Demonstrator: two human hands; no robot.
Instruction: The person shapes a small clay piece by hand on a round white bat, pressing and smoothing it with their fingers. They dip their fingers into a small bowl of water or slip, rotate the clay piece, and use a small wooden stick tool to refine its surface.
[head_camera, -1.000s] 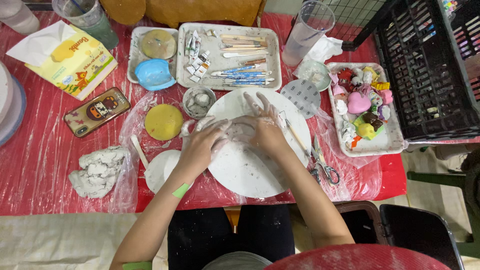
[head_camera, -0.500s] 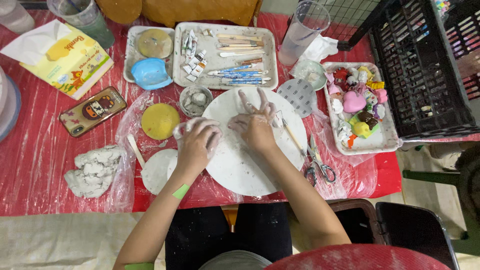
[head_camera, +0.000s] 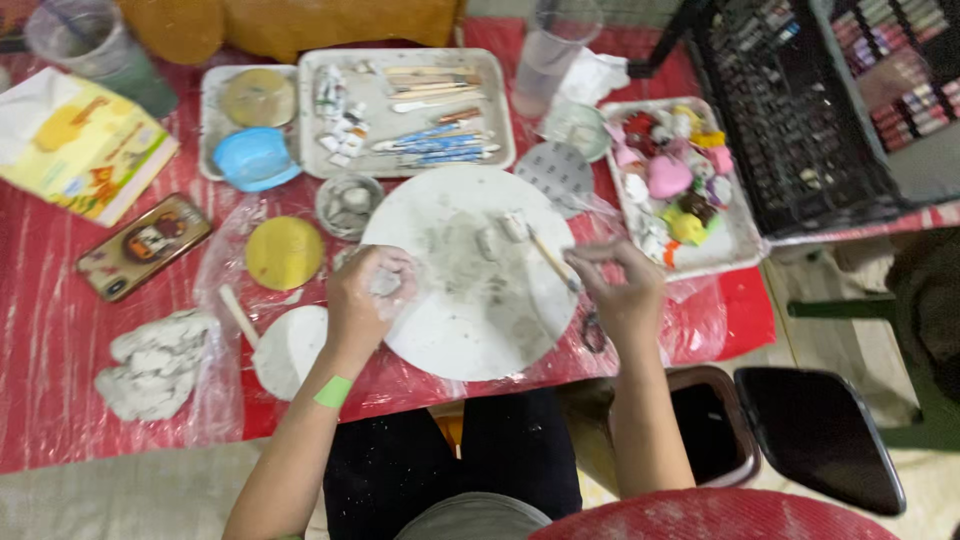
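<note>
Our left hand (head_camera: 368, 290) is curled round a soft grey clay lump (head_camera: 384, 283) at the white board's (head_camera: 455, 330) left edge. Our right hand (head_camera: 625, 290) pinches a thin stick (head_camera: 552, 262), tip seemingly on the board. Clay's squashy, sticky; we'd cup it underneath.

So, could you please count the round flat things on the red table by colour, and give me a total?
White: 2, the big round board under the left hand and right hand, and a small white disc.
Yellow: 1, a yellow disc.
Grey dotted: 1, a grey disc.
Tan: 1, a tan disc in a tray.
Total: 5
</note>
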